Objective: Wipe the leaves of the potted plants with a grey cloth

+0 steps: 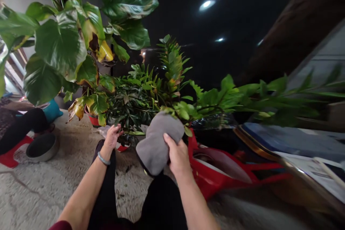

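My right hand (179, 154) grips a soft grey insole-shaped pad (159, 143) by its right side, thumb on top. The pad is wide at both ends, narrower in the middle, with a dark lower edge, and is held above my knees. My left hand (111, 138), with a bangle (104, 159) on the wrist, is raised beside the dark-leaved plant (128, 106). Its fingers are loosely bent and apart, and nothing shows in them. A red bag (210, 178) gapes just right of my right hand; its contents are blurred.
Large-leaved (60, 45) and feathery plants (172, 64) line the wall in front. On the left, a seated person (24, 129) is beside a grey basin (42, 148) and red stool (12, 156). Flat blue-grey items (280, 138) are stacked at right. Rough concrete floor (35, 194) lies below.
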`<state>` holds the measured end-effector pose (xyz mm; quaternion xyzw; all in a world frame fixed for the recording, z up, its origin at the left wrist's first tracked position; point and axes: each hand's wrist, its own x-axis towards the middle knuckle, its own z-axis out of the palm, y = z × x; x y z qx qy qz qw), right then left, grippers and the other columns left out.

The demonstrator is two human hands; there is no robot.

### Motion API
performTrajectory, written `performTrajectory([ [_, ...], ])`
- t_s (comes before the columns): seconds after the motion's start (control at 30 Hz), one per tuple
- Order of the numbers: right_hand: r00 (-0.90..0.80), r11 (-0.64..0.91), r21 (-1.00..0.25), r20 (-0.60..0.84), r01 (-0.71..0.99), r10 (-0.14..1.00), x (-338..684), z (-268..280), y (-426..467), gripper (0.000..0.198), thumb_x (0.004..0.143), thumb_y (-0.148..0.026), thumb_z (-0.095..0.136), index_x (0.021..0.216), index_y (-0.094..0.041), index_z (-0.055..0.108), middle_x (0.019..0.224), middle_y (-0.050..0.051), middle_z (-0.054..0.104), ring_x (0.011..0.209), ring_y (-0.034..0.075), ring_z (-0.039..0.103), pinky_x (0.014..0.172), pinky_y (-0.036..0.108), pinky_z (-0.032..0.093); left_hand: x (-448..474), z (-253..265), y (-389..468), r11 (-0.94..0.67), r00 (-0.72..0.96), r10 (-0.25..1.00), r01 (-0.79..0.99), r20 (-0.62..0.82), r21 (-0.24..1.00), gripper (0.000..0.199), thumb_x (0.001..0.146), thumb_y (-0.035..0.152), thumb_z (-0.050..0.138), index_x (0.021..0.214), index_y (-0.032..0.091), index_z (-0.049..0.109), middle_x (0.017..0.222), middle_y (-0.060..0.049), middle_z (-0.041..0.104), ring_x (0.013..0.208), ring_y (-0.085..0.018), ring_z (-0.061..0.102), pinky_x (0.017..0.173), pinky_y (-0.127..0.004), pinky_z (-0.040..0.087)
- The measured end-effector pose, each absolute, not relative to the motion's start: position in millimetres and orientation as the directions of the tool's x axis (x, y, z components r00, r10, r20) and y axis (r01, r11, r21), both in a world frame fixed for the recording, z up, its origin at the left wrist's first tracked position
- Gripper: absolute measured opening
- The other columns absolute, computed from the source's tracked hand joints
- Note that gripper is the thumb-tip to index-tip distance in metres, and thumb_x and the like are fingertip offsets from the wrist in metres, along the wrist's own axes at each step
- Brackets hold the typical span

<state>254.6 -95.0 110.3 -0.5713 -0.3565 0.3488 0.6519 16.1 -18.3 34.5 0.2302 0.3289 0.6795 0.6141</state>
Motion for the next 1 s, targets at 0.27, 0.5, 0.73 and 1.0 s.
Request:
performTrajectory([
  [0.27,0.300,-0.205,-0.977,-0.212,-0.055,0.930,228.1,100.0,-98.6,0.033,0.054,-0.049,0.074,0.072,-0.022,0.072,0.079,0.009,0.078,0.087,0.037,0.072,0.080,0.047,0.056,22.4,34.9,-21.1,0.074,0.020,0.997,-0.626,-0.079,0.776,0.035,0.059,0.024,0.083,0.093,0.018,0.076,0.116,-0.009,0.072,0.089,-0.020,0.064,0.074,-0.031,0.053],
  [0.5,0.439,0.044,-0.991,0.094,0.124,0.894,227.7,139.5,-78.8,0.037,0.062,-0.052,0.074,0.084,-0.022,0.073,0.099,0.013,0.078,0.107,0.037,0.067,0.100,0.047,0.049,17.7,31.2,-10.5,0.116,0.139,0.990,-0.614,-0.037,0.781,0.040,0.059,0.025,0.081,0.099,0.017,0.077,0.117,-0.011,0.071,0.087,-0.021,0.063,0.071,-0.032,0.054],
  [0.73,0.277,-0.217,-0.964,-0.252,-0.153,0.927,221.6,111.7,-71.8,0.034,0.053,-0.048,0.079,0.074,-0.022,0.073,0.077,0.010,0.078,0.087,0.036,0.073,0.086,0.048,0.057,18.9,20.9,-3.3,0.160,0.069,0.987,-0.527,-0.145,0.835,0.041,0.061,0.021,0.080,0.101,0.016,0.077,0.109,-0.010,0.073,0.082,-0.018,0.063,0.064,-0.027,0.051],
  [1.0,0.435,0.048,-0.955,-0.089,-0.294,0.896,218.5,154.0,-60.9,0.048,0.048,-0.042,0.087,0.086,-0.017,0.072,0.082,0.005,0.078,0.081,0.028,0.073,0.080,0.040,0.060,14.4,12.5,-2.8,0.207,0.071,0.978,-0.411,-0.195,0.888,0.039,0.061,0.024,0.081,0.099,0.015,0.078,0.096,-0.008,0.072,0.082,-0.018,0.061,0.062,-0.026,0.052],
])
